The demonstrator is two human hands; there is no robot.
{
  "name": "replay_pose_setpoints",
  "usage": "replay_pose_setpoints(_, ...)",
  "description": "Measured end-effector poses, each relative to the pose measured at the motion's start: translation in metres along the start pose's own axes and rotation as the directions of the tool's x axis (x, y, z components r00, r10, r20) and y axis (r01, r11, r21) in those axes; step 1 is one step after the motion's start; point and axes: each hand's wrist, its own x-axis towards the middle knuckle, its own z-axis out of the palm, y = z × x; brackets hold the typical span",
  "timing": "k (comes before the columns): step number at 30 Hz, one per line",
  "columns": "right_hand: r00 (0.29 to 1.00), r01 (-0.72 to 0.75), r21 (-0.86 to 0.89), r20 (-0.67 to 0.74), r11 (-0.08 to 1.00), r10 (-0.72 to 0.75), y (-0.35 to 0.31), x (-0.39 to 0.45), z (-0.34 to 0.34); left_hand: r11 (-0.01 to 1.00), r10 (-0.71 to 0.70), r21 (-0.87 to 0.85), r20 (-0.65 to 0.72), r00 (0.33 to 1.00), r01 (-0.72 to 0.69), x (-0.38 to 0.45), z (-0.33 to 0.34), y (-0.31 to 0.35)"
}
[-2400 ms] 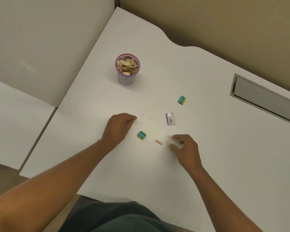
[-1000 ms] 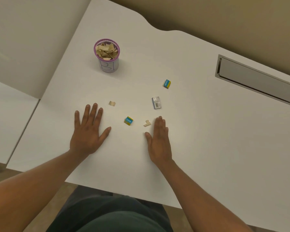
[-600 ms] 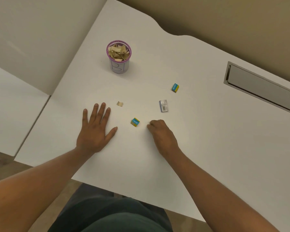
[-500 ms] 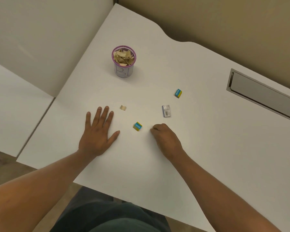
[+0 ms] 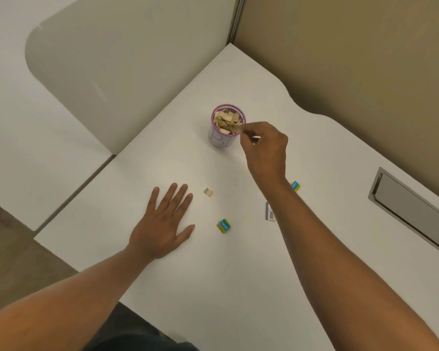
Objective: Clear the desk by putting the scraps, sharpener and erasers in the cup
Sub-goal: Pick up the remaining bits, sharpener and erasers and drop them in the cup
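White desk: my right hand is hovering just right of the cup rim, fingertips pinched, scrap not visible; my left hand is lying flat, nearer the loose scrap.

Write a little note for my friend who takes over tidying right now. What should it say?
Left hand: flat on the desk, holding nothing.
Right hand: at the cup's rim, fingers pinched; whether it holds a scrap I cannot tell.
Cup: nearly full of scraps.
Left on the desk: one scrap, near eraser, far eraser, and the sharpener half hidden under the right forearm.
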Motion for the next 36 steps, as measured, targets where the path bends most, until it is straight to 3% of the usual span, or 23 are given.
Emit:
replay_pose_setpoints(4,0.982,0.156,-0.223,0.139,0.962,-0.127,-0.012,0.054,0.021,1.0,-0.01,-0.002,0.003,1.0,0.01,-0.001,-0.002,0.001)
replay_pose_setpoints(8,0.883,0.289,-0.496,0.468,0.819,-0.028,-0.011,0.076,0.044,1.0,-0.019,-0.007,0.01,1.0,0.019,0.0,-0.004,0.001)
replay_pose_setpoints(11,0.81,0.352,-0.545,0.584,0.761,0.043,-0.005,0.083,0.055,1.0,-0.026,-0.006,0.023,0.999,0.026,0.0,-0.005,0.002)
replay_pose_setpoints(15,0.8,0.333,-0.536,0.597,0.776,0.069,0.0,0.091,0.062,0.999,-0.037,-0.019,0.036,0.999,0.038,0.0,-0.005,0.002)
replay_pose_setpoints(20,0.748,0.294,-0.591,0.632,0.751,0.205,-0.007,0.101,0.067,0.999,-0.039,-0.02,0.051,0.998,0.04,0.001,-0.004,0.002)
replay_pose_setpoints(23,0.737,0.329,-0.544,0.659,0.772,0.15,-0.008,0.103,0.057,0.999,-0.039,-0.019,0.056,0.998,0.04,0.001,-0.005,0.002)
replay_pose_setpoints(28,0.806,0.244,-0.425,0.588,0.872,0.062,-0.015,0.105,0.031,0.999,-0.035,-0.014,0.05,0.998,0.035,0.001,-0.007,0.002)
replay_pose_setpoints(34,0.879,0.05,-0.294,0.467,0.954,0.098,-0.021,0.091,-0.007,1.0,-0.025,-0.005,0.056,0.998,0.025,0.002,-0.007,0.001)
replay_pose_setpoints(36,0.87,-0.02,-0.222,0.476,0.975,0.126,-0.013,0.062,-0.012,1.0,-0.026,-0.002,0.056,0.998,0.026,0.001,-0.007,0.001)
